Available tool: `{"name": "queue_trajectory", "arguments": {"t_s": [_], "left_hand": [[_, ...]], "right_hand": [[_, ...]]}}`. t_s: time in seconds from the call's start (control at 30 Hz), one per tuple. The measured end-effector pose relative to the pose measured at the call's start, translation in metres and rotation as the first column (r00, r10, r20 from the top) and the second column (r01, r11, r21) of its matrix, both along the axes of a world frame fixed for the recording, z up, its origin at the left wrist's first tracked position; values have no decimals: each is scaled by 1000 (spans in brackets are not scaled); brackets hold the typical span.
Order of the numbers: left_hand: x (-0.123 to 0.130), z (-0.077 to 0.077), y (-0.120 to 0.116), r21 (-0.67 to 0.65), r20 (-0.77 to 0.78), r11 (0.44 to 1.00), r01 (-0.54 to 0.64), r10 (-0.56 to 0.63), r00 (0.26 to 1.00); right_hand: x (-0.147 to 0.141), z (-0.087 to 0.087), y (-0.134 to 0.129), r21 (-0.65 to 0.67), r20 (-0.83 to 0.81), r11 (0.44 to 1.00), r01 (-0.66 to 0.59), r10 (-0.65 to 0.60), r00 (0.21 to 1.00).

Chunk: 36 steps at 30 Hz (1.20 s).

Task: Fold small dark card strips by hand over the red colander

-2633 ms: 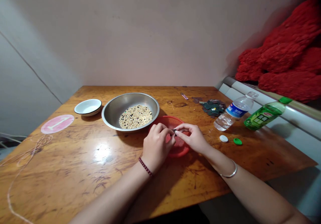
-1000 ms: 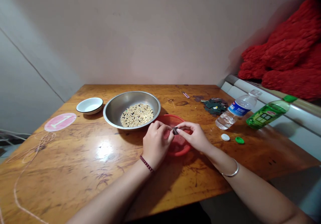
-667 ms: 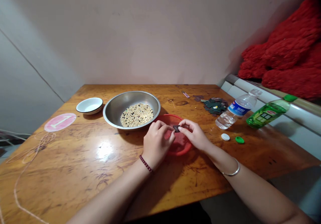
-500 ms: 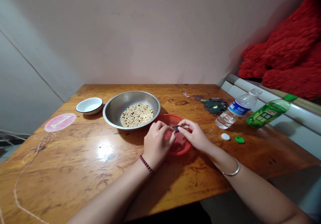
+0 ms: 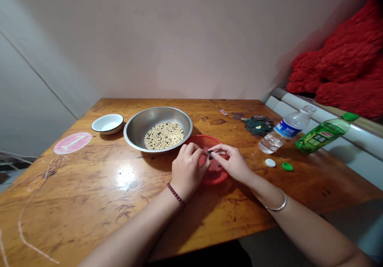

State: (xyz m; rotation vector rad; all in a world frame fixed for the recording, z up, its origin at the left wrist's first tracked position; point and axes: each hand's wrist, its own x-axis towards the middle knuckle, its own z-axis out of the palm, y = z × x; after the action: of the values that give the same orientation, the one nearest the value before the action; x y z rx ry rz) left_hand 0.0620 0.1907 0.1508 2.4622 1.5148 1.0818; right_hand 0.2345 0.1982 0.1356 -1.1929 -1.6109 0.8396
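Between my fingertips is a small dark flat piece (image 5: 211,154), mostly covered, so its kind cannot be made out. My left hand (image 5: 189,164) pinches it from the left, with a dark red bead bracelet on the wrist. From the right, my right hand (image 5: 231,161) grips the same piece between thumb and fingers; a silver bangle circles that forearm. Both hands are over a red mesh basket (image 5: 218,178), which they partly hide. Just beyond my left hand stands a steel bowl (image 5: 137,125) holding pale beans (image 5: 164,136) mixed with dark ones.
A white enamel bowl (image 5: 107,122), a pink disc marked 1 (image 5: 64,145) and loose string (image 5: 44,177) lie left. To the right are dark flat strips (image 5: 257,125), a clear bottle (image 5: 273,139), a green bottle (image 5: 312,141), a white cap (image 5: 270,163) and a green cap (image 5: 287,166).
My fingertips have drawn closer together, and less of the dark piece shows between them. The whole view has shifted slightly; the other things stay in place.
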Motion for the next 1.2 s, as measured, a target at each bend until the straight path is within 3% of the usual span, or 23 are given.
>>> {"name": "queue_trajectory", "arguments": {"t_s": [0.5,1.2], "left_hand": [[0,4,-3,-74,-97,997,21,-29,995],[1,2,-1,-96,-56,995,-11,6,998]], "right_hand": [[-4,1,-3,-2,15,1000,22,-22,1000],[-6,4,-4,5,35,999,39,-39,999]]}}
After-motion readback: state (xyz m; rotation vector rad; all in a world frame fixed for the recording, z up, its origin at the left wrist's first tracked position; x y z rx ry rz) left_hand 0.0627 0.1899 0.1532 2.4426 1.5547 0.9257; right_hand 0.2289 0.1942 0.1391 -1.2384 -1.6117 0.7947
